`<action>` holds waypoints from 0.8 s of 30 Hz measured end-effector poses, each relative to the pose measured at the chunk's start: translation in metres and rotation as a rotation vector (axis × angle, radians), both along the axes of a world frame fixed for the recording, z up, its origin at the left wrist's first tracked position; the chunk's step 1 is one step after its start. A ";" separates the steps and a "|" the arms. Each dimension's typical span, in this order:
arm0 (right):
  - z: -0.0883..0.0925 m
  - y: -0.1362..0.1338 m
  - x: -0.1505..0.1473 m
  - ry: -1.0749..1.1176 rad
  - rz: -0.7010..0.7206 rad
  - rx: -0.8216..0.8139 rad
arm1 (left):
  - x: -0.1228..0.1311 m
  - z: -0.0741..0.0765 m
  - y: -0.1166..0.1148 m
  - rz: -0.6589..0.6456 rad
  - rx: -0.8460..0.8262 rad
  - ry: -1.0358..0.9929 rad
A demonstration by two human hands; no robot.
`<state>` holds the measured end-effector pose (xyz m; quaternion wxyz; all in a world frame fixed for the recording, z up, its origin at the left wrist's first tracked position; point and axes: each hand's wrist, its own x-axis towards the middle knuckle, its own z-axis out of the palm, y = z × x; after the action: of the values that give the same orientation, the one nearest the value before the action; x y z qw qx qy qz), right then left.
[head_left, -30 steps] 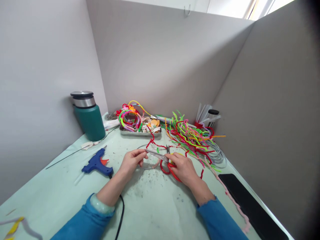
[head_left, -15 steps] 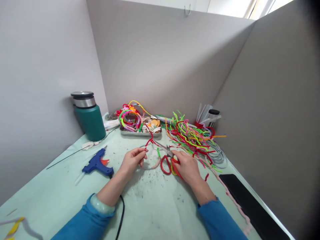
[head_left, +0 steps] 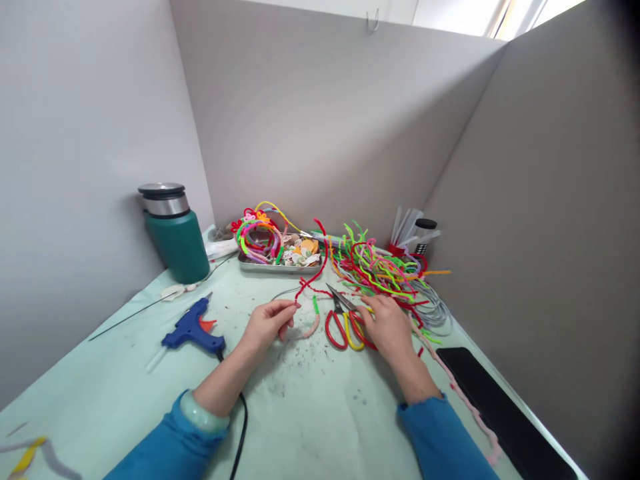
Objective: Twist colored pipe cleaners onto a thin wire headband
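My left hand (head_left: 267, 325) pinches the near end of a red pipe cleaner (head_left: 319, 267), which curves up and back over the table toward the tray. A short green-and-pink piece (head_left: 313, 317) lies just right of that hand. Red-handled scissors (head_left: 343, 321) lie flat on the table, blades pointing away. My right hand (head_left: 391, 328) rests beside the handles and touches them, with its fingers loosely stretched toward the pile of coloured pipe cleaners (head_left: 385, 273).
A blue glue gun (head_left: 190, 331) lies at the left, its black cord (head_left: 243, 427) running under my left forearm. A green flask (head_left: 176, 233) stands behind it. A metal tray (head_left: 273, 267) holds bent pipe-cleaner pieces. A black pad (head_left: 500, 407) lies at the right edge. Grey partition walls close in the desk.
My right hand has laid the scissors down on the table and slid right of them. The red pipe cleaner's free end has swung up and back. My left hand has stayed put.
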<state>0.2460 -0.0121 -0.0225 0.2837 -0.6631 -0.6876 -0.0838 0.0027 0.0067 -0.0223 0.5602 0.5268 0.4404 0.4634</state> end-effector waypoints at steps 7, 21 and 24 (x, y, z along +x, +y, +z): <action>0.010 -0.007 -0.080 0.332 0.555 0.053 | 0.003 -0.005 -0.002 -0.055 0.067 0.186; -0.010 0.010 -0.037 0.222 0.060 0.063 | 0.003 -0.007 0.002 0.042 0.032 0.219; -0.007 0.013 -0.012 0.122 -0.082 -0.048 | 0.003 -0.008 0.002 0.018 0.026 0.223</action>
<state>0.2341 0.0007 -0.0293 0.3056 -0.7010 -0.6432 -0.0382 0.0058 0.0088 -0.0304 0.4968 0.5782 0.4985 0.4127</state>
